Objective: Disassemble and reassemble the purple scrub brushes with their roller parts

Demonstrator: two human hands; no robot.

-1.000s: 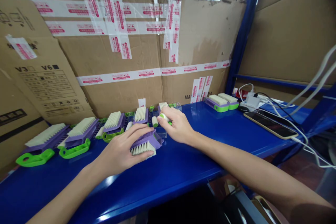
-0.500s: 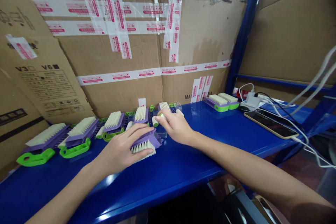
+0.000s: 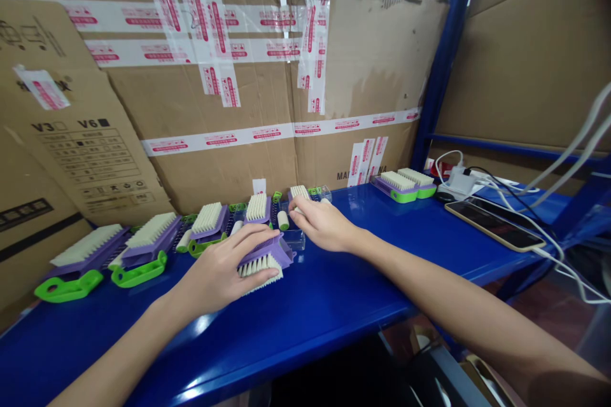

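Observation:
My left hand (image 3: 224,270) is closed around a purple brush head (image 3: 262,261), its cream bristles turned down toward me and the thumb pressed on them. Farther back, my right hand (image 3: 322,221) has its fingers curled together at the front of another purple brush (image 3: 299,192) with cream bristles. What those fingers pinch is mostly hidden; a bit of something pale shows at the tips. Just left of them is a small white roller (image 3: 283,220) with a green end. Below it lies a clear plastic piece (image 3: 294,240) on the blue shelf (image 3: 329,305).
Purple brushes with green handles (image 3: 138,270) line the back left. Two more brushes (image 3: 405,186) sit at the back right, near a white charger (image 3: 461,183), cables and a phone (image 3: 494,224). Taped cardboard (image 3: 229,114) walls the rear; a blue post (image 3: 442,70) stands right.
My right hand has shifted slightly right, away from the white roller, which now shows more fully. My left hand keeps the brush head in nearly the same place.

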